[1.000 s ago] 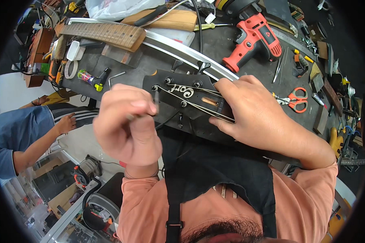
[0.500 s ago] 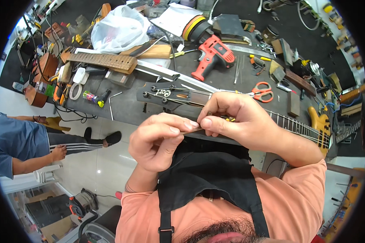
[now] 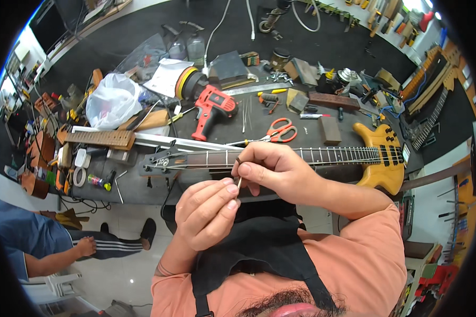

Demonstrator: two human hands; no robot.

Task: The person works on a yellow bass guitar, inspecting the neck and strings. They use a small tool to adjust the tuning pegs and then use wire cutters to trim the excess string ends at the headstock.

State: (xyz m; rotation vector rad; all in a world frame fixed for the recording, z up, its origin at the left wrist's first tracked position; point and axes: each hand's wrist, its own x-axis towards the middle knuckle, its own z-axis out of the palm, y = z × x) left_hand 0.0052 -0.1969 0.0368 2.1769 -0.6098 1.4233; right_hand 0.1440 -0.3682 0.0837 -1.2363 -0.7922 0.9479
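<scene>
In front of my apron, both hands are raised close together at the near edge of the bench. A small, thin, pale strip [image 3: 240, 183] spans the gap between my fingertips; its exact kind is too small to tell. My left hand [image 3: 206, 212] pinches its lower end between thumb and fingers. My right hand [image 3: 272, 170] is closed in a pinch at the upper end, with thumb against a curled forefinger. Behind the hands lies a bass guitar [image 3: 378, 158], its yellow wooden body at the right and its dark headstock [image 3: 156, 164] at the left.
A red and black polisher [image 3: 212, 108], orange-handled scissors [image 3: 281, 130] and a loose guitar neck [image 3: 98, 138] lie beyond the bass. A white plastic bag [image 3: 113, 100] sits farther left. Another person [image 3: 34, 238] in blue is at the lower left. Blocks and small tools crowd the right.
The view has swung up and to the right, bringing more of the bench and the bass body into sight. The strip has turned from nearly level to nearly upright between my hands.
</scene>
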